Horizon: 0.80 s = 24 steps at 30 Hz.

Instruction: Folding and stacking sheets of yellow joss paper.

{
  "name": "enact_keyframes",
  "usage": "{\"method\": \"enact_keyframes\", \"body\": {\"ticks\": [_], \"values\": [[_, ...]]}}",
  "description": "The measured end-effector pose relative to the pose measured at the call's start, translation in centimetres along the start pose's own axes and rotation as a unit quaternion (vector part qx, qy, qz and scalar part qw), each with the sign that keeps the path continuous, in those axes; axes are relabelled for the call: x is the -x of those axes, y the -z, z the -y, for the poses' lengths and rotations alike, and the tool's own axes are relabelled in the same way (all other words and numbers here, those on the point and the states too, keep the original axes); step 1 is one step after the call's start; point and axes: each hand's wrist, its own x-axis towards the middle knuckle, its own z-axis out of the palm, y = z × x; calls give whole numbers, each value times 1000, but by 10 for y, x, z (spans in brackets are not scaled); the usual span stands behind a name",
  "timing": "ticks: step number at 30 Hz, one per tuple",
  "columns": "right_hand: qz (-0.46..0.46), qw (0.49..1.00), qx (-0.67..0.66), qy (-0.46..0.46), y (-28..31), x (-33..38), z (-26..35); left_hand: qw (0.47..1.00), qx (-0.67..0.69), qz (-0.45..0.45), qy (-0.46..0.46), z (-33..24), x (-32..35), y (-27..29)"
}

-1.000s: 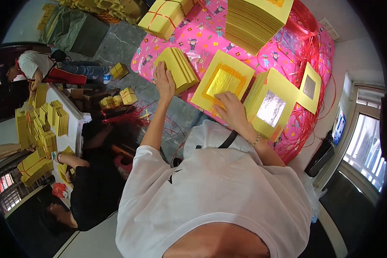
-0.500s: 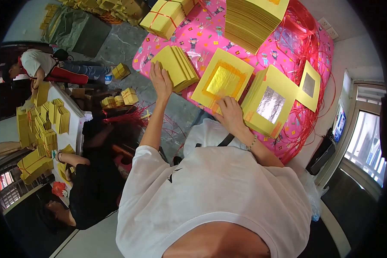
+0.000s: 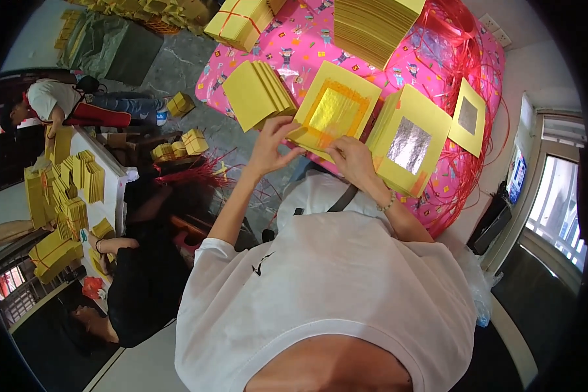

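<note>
A yellow paper sheet with a gold foil square and orange border [image 3: 332, 112] lies on the pink table in front of me. My left hand [image 3: 273, 147] is at its lower left corner, thumb and fingers apart. At the lower edge, the curled fingers of my right hand [image 3: 355, 161] pinch the paper, whose front edge looks slightly raised. To the left stands a fanned stack of folded yellow paper [image 3: 255, 95], touched by neither hand. Close to my right hand is a thick stack of yellow sheets topped with a silver foil square [image 3: 408, 145].
A single silver-foil sheet [image 3: 468, 119] lies at the right beside tangled red plastic strips [image 3: 467, 59]. A tall yellow stack [image 3: 372, 32] and a tied bundle [image 3: 242, 25] stand farther back. At left, people work around a white table [image 3: 111, 189] heaped with yellow bundles.
My left hand has left the fanned stack and moved right to the foil sheet's corner. My right hand stays at the sheet's lower edge, its fingers more curled.
</note>
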Motion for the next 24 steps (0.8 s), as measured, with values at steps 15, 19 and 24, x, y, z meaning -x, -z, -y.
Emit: {"method": "enact_keyframes", "body": {"ticks": [15, 19, 24], "values": [[10, 998, -28, -51, 2, -7, -8, 998, -12, 53, 35, 3, 1, -17], [36, 996, -34, -79, 5, -8, -5, 998, -34, 55, 4, 3, 0, -16], [42, 995, -29, -82, 7, -9, -2, 998, -37, 55, 3, 4, 1, -16]]}}
